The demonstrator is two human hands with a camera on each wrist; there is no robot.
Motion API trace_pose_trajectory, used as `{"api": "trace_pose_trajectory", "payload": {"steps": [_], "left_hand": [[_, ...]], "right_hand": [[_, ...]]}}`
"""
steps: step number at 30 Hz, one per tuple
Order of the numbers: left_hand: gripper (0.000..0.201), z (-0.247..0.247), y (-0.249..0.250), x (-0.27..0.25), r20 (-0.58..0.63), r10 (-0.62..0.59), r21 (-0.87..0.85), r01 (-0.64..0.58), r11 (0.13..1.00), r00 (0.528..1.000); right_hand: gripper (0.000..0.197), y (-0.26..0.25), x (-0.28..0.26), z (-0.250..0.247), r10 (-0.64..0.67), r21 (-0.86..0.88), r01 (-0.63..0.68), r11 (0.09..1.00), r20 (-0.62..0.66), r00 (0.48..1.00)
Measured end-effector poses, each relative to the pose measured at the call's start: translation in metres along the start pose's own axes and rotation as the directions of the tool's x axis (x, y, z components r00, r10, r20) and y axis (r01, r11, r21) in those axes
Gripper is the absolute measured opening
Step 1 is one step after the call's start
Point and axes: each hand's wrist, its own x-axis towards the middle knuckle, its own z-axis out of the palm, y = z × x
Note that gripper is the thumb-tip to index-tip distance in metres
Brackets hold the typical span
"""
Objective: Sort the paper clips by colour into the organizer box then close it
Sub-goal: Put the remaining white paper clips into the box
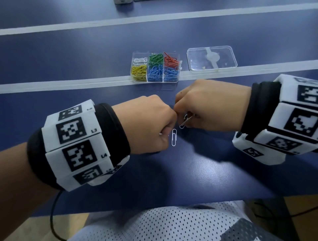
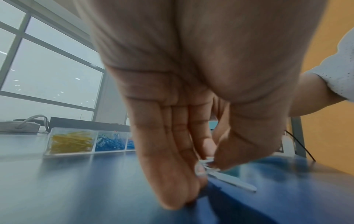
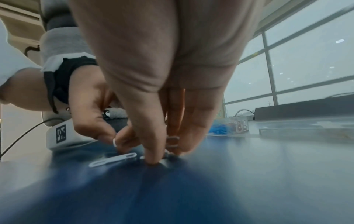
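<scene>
The clear organizer box (image 1: 154, 80) stands open on the blue table, with white, green, red, yellow and blue clips in separate compartments. Its clear lid (image 1: 212, 58) lies apart to its right. My two hands meet in front of the box, low over the table. The left hand (image 1: 165, 132) pinches a white paper clip (image 3: 114, 142) between thumb and finger. The right hand (image 1: 182, 120) has its fingers curled round a few pale clips (image 1: 185, 121), its fingertips (image 3: 153, 159) touching the table. One white clip (image 1: 174, 137) lies loose on the table between the hands.
White tape lines (image 1: 68, 84) cross the table; the box sits on one. A grey object (image 1: 123, 1) stands at the far edge. The table's near edge (image 1: 154, 204) runs just above my lap. A black cable (image 1: 53, 215) hangs from the left wrist.
</scene>
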Motion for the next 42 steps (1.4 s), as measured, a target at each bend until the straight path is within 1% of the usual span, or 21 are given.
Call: {"api": "trace_pose_trajectory", "payload": {"steps": [1,3,5,7,9,11,13,14,16,17,19,21,23,24,29,32,34,36,37,39,42], "left_hand": [[0.010,0.000,0.000,0.000,-0.016,-0.003,-0.015,0.003,1.000,1.000],[0.007,0.002,-0.001,0.000,-0.003,-0.020,-0.043,0.020,0.999,1.000],[0.026,0.004,0.000,-0.002,0.047,-0.014,-0.080,0.017,0.997,0.999],[0.034,0.004,0.001,-0.002,0.059,0.004,-0.113,0.002,0.994,0.998],[0.029,0.005,0.002,-0.001,0.036,0.016,-0.152,-0.010,0.988,0.999],[0.022,0.005,0.003,0.000,0.023,0.011,-0.160,-0.007,0.987,1.000],[0.026,0.005,0.004,0.001,0.006,0.002,-0.123,-0.001,0.992,1.000],[0.028,0.005,0.005,0.001,0.001,-0.013,-0.094,0.013,0.996,1.000],[0.030,0.004,0.006,0.004,0.008,-0.053,-0.007,0.053,0.999,0.999],[0.030,0.004,0.006,0.006,0.011,-0.077,0.025,0.076,0.997,0.997],[0.025,0.002,0.007,0.010,0.013,-0.112,0.027,0.111,0.993,0.994],[0.015,-0.001,0.007,0.012,0.008,-0.125,-0.004,0.125,0.992,0.992],[0.008,-0.002,0.006,0.012,-0.011,-0.122,-0.012,0.122,0.992,0.992],[0.008,-0.002,0.006,0.012,-0.026,-0.116,-0.005,0.116,0.993,0.993],[0.020,-0.001,0.007,0.013,-0.066,-0.105,0.037,0.108,0.994,0.992],[0.024,-0.001,0.002,0.014,-0.082,-0.115,-0.010,0.114,0.993,0.990],[0.025,-0.005,-0.006,0.014,-0.115,-0.119,-0.067,0.112,0.991,0.986],[0.025,-0.013,-0.018,0.014,-0.192,-0.141,-0.117,0.120,0.986,0.971],[0.024,-0.018,-0.025,0.014,-0.242,-0.171,-0.149,0.137,0.979,0.955],[0.022,-0.028,-0.041,0.016,-0.332,-0.259,-0.242,0.184,0.953,0.907],[0.023,-0.040,-0.065,0.027,-0.396,-0.376,-0.390,0.217,0.895,0.838]], "right_hand": [[0.017,0.000,0.001,-0.001,0.004,-0.015,-0.004,1.000,0.003,1.000],[0.013,-0.001,0.001,-0.002,0.006,-0.031,-0.005,1.000,0.012,1.000],[0.013,-0.002,0.000,-0.004,0.017,-0.029,-0.016,0.999,0.015,1.000],[0.016,-0.004,-0.002,-0.004,0.058,-0.040,-0.058,0.998,0.013,0.998],[0.018,-0.007,-0.003,-0.003,0.085,-0.047,-0.084,0.995,0.017,0.996],[0.013,-0.010,-0.003,-0.003,0.098,-0.050,-0.097,0.994,0.021,0.995],[0.016,-0.010,-0.004,-0.002,0.110,-0.049,-0.109,0.993,0.020,0.994],[0.013,-0.008,-0.004,-0.002,0.131,-0.045,-0.130,0.991,0.014,0.991],[0.022,-0.003,-0.004,0.000,0.176,-0.001,-0.176,0.984,-0.005,0.984],[0.024,-0.001,-0.004,0.001,0.201,0.051,-0.200,0.979,-0.018,0.979],[0.022,0.002,-0.004,0.001,0.246,0.173,-0.237,0.956,-0.037,0.968],[0.020,0.004,-0.004,0.000,0.290,0.263,-0.270,0.926,-0.039,0.956],[0.020,0.006,-0.005,-0.001,0.326,0.316,-0.304,0.899,-0.016,0.945],[0.021,0.007,-0.005,0.000,0.337,0.337,-0.316,0.887,-0.004,0.942],[0.022,0.010,-0.003,0.004,0.345,0.430,-0.335,0.838,0.058,0.937],[0.025,0.010,-0.002,0.000,0.333,0.458,-0.344,0.820,0.108,0.937],[0.026,0.012,0.001,-0.005,0.349,0.461,-0.352,0.814,0.095,0.932],[0.026,0.016,0.008,-0.011,0.394,0.469,-0.354,0.809,0.013,0.919],[0.026,0.016,0.012,-0.014,0.422,0.485,-0.354,0.800,-0.033,0.906],[0.025,0.017,0.024,-0.023,0.465,0.530,-0.346,0.774,-0.105,0.879],[0.025,0.018,0.049,-0.037,0.500,0.563,-0.333,0.756,-0.168,0.850]]}}
